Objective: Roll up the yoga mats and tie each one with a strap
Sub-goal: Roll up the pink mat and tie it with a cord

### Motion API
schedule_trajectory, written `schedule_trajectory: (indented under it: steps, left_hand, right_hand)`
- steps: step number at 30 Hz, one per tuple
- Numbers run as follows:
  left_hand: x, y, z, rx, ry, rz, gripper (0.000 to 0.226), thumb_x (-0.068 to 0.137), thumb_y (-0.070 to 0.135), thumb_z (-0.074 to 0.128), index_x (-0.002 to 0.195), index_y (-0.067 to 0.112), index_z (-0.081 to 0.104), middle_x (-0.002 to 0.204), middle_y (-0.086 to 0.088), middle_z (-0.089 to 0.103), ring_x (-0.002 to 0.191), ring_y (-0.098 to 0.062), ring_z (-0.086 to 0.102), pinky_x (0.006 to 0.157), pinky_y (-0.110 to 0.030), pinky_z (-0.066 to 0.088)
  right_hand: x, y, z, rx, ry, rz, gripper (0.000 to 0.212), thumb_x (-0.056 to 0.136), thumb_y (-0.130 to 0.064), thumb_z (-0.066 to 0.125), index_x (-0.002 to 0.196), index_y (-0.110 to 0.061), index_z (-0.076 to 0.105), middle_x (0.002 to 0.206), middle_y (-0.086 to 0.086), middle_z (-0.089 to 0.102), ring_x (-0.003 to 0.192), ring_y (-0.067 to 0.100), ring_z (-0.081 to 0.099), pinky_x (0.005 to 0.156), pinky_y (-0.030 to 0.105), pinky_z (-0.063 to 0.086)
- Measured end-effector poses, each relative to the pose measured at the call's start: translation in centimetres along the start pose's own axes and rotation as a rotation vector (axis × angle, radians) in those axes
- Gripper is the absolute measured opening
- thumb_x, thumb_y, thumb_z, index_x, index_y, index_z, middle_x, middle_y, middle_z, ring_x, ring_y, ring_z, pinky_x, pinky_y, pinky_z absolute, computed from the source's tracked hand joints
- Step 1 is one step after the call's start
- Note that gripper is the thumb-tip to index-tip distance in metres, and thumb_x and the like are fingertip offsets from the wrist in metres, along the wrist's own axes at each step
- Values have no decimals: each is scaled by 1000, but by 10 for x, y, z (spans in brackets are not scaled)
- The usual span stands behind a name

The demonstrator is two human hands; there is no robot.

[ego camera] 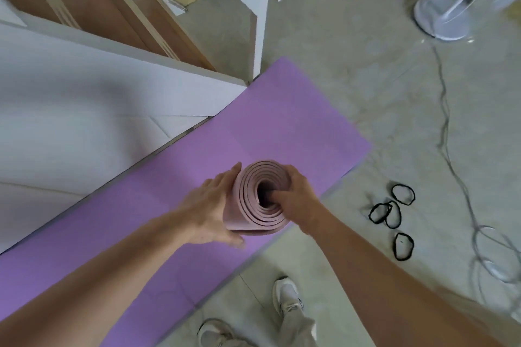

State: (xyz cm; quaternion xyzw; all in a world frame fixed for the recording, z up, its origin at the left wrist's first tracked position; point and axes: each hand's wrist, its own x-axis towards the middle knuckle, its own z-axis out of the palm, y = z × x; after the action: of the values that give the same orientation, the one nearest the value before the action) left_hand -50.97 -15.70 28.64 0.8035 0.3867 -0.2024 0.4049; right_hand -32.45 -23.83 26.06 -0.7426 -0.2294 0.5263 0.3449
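One rolled pink mat (253,222), one flat purple mat (282,127), four black strap loops (390,210), two shoes (286,294).

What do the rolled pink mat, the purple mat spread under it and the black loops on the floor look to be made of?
Rolled pink mat: soft foam or rubber, matte; thick layers coil in a spiral at its end.
Purple mat: likely similar foam, matte, lying flat with faint creases.
Black loops: probably elastic band; thin, limp, irregular rings.
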Motion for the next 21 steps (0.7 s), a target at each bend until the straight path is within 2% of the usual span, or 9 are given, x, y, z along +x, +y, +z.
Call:
schedule_trajectory:
  steps: [2,5,6,7,8,10,14,18,21]
  left_hand:
    - [28,28,8,145,49,102,151,49,60,88,155,37,-17,164,13,10,149,-13,15,121,-33,19]
    - [78,74,25,142,-16,214,150,44,56,88,154,43,-13,163,17,12,151,-4,6,122,-28,1]
    - [96,91,33,122,-37,247,144,43,53,90,154,45,-3,160,20,21,148,-2,15,123,-28,6]
    - [116,107,43,95,-49,275,135,43,49,91,152,49,11,154,24,33,142,-1,30,122,-29,19]
    - [137,122,54,76,-52,301,125,42,47,92,146,50,24,145,27,43,132,0,43,114,-29,35]
    - [181,149,81,141,-46,334,112,42,50,91,139,47,35,132,27,50,117,2,52,98,-27,46]
    - [287,190,150,360,-51,384,105,42,65,80,135,44,35,123,24,50,111,-5,54,90,-28,47]
    - [383,216,226,523,-58,356,101,46,64,75,134,37,34,121,16,50,109,-14,54,84,-33,45]
    - [441,218,279,597,-11,317,87,51,61,74,123,30,37,107,11,47,102,-18,54,74,-33,42]
  right_hand:
    - [2,22,-32,88,11,6,48,67,-4,77,102,-32,60,103,6,72,98,25,69,90,47,57]
    - [13,61,-83,207,16,20,47,67,1,80,101,-26,63,99,5,72,93,22,68,87,41,58]
    - [19,75,-101,250,24,25,48,62,-4,80,102,-24,65,97,6,72,90,21,68,85,41,58]
    - [27,93,-119,294,39,36,49,57,-8,79,103,-22,65,96,6,72,88,20,67,83,40,58]
    - [36,110,-136,329,55,46,50,55,-9,76,102,-21,66,94,5,71,86,19,66,81,38,58]
    - [57,147,-169,366,95,75,45,56,-10,74,98,-20,65,91,2,69,83,16,63,78,35,56]
    - [114,228,-224,383,199,104,35,65,-19,69,98,-23,61,91,1,68,82,14,62,78,31,53]
    - [174,311,-265,378,265,202,50,81,-23,68,129,-20,56,108,5,69,100,24,66,88,32,52]
    - [215,371,-288,457,273,295,23,97,-17,58,117,-26,65,94,-1,65,86,15,60,77,25,47]
